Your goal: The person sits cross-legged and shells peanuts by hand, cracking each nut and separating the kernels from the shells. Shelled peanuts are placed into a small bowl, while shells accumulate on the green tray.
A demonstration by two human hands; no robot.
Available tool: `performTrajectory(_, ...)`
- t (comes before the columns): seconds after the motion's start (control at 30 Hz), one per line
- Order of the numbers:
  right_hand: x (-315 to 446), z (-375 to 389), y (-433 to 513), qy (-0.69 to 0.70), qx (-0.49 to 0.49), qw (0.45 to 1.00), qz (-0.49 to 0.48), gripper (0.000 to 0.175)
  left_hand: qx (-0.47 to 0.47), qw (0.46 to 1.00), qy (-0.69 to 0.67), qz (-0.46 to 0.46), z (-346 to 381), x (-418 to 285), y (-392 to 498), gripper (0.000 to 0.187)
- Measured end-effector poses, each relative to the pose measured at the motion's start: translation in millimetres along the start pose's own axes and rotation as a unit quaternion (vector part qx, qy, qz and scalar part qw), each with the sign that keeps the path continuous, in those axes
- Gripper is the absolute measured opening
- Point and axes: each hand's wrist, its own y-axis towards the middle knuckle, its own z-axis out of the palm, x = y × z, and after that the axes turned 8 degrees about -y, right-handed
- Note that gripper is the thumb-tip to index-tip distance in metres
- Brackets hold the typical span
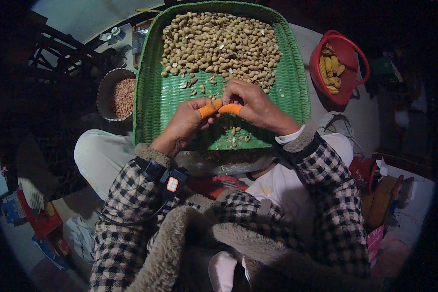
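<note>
My left hand (pixel 186 120) and my right hand (pixel 253 104) meet above a green woven tray (pixel 295 91). Both thumbs wear orange finger covers, and their tips come together. The fingers of each hand are bent inward; whatever lies between them is hidden. Unshelled peanuts (pixel 219 43) form a wide heap across the tray's far part, just beyond my hands. Broken peanut shells (pixel 237 138) lie scattered on the tray's near part below my hands. A few more bits lie between the heap and my left hand.
Left of the tray, a round basket (pixel 104 95) holds shelled peanut kernels (pixel 124 96). On the right stands a red plastic basket (pixel 350 82) with corn cobs (pixel 330 69) in it. A small white bottle (pixel 117 33) is at the far left. Boxes (pixel 377 200) stand at the lower right.
</note>
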Motion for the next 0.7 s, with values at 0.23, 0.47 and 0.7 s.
performTrajectory(0.23, 10, -9, -8, -0.012, 0.031, 0.999, -0.025, 0.017, 0.026, 0.992, -0.088, -0.087, 4, -3, -5, 0.022)
performTrajectory(0.47, 13, -9, -13, -0.017, -0.055, 0.995, -0.082, 0.019, 0.103, 0.96, -0.248, -0.086, 8, 5, -7, 0.023)
performTrajectory(0.7, -3, 9, -13, 0.326, -0.05, 0.94, 0.089, 0.014, 0.068, 0.976, -0.207, -0.008, 13, 3, -3, 0.021)
